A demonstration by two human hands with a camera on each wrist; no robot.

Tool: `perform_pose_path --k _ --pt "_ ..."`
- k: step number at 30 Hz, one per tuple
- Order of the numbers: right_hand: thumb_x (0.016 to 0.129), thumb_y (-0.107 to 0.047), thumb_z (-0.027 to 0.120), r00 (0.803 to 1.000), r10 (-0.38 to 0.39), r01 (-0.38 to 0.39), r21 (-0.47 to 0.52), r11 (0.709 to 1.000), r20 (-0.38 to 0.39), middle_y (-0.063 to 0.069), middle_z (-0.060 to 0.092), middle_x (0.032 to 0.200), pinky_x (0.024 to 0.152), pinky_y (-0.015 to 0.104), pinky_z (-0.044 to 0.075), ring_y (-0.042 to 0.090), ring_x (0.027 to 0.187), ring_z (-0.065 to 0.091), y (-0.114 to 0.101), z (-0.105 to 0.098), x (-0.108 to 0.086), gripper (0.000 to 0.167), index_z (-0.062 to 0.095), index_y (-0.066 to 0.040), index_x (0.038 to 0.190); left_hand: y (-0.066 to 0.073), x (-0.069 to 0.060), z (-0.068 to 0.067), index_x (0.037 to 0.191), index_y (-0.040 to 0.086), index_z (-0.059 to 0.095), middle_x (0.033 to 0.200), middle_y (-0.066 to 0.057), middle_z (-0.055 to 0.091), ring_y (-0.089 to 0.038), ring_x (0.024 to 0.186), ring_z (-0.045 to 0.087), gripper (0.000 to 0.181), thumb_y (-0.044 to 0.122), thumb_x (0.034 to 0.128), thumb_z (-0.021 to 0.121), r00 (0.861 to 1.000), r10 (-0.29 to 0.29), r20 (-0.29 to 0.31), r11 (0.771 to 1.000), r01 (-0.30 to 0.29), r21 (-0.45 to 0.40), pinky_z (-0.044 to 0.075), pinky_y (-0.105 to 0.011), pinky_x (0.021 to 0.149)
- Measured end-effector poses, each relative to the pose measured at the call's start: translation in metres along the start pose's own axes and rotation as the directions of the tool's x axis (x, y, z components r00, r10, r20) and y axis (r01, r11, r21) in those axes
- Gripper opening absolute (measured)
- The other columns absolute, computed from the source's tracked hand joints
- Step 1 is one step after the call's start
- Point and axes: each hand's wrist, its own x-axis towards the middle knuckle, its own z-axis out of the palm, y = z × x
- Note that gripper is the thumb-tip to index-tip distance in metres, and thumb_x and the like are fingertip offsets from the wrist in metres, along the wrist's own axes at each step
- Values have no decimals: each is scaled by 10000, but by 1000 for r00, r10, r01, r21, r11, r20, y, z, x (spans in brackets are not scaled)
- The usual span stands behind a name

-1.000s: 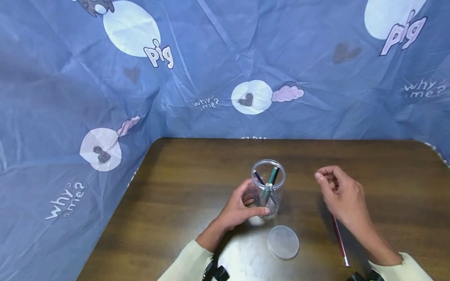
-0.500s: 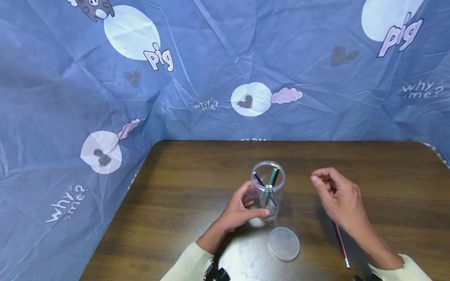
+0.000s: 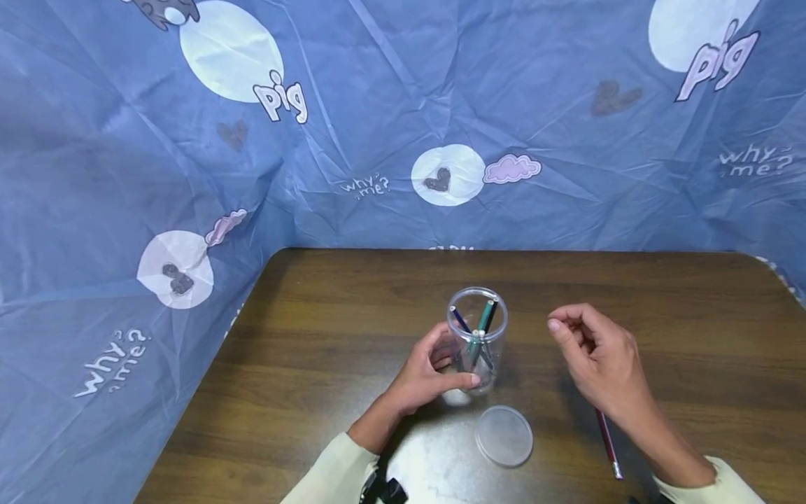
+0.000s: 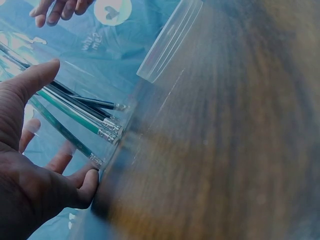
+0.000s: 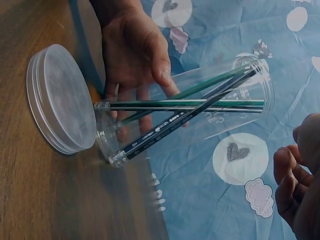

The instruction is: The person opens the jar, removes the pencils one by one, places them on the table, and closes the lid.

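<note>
Left grip (image 3: 423, 374) clasps a clear pencil jar (image 3: 496, 355), lid (image 3: 504, 435) at five o'clock; right grip (image 3: 603, 360) hangs loosely curled. Cloth (image 3: 371, 133) at twelve reads "pig".

The clear cylindrical jar (image 3: 495, 353) looked like smooth, glossy plastic; the round translucent lid (image 3: 504, 436) seemed plastic too, its top frosted; the slim green and dark pencils (image 5: 165, 127) had shiny coats and silvery metal-looking ends (image 4: 107, 134); the red pencil (image 3: 606, 441) was glossy; the brown wood-grained tabletop (image 3: 346, 336) reflected softly; the printed blue sheet (image 3: 352, 126) was creased; the cream sleeves (image 3: 340, 465) looked like matt cloth.
</note>
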Motion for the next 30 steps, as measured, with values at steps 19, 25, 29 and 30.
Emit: perform_pose_path --k 19,25,29,30 --pt "781 111 731 996 -85 85 40 996 -11 -62 556 695 472 142 334 18 559 431 -9 9 2 229 697 -43 948 0 0 0 1362 96 508 1289 -141 594 -238 1200 573 710 -35 738 819 1000 6 4 1000 -6 3 446 -395 1042" --pt "759 138 719 993 -116 117 55 992 -16 -40 548 689 468 145 325 19 563 421 -18 10 5 228 686 -17 923 0 0 0 1361 103 509 1292 -142 593 -249 1212 568 709 -34 739 821 1000 10 5 1000 -10 4 442 -395 1049" --pt "752 146 717 993 -121 122 59 991 -16 -29 545 689 470 147 323 21 564 417 -22 10 5 226 681 -6 916 0 0 0 1366 102 508 1301 -144 586 -258 1222 562 714 -38 739 820 1000 8 6 1000 -8 4 441 -393 1050" --pt "750 145 720 993 -121 122 60 991 -13 -30 548 692 470 146 325 21 565 418 -22 10 5 229 681 -7 917 1 0 0 1367 100 507 1304 -145 584 -259 1224 561 715 -39 739 820 1000 9 6 1000 -9 3 440 -392 1051"
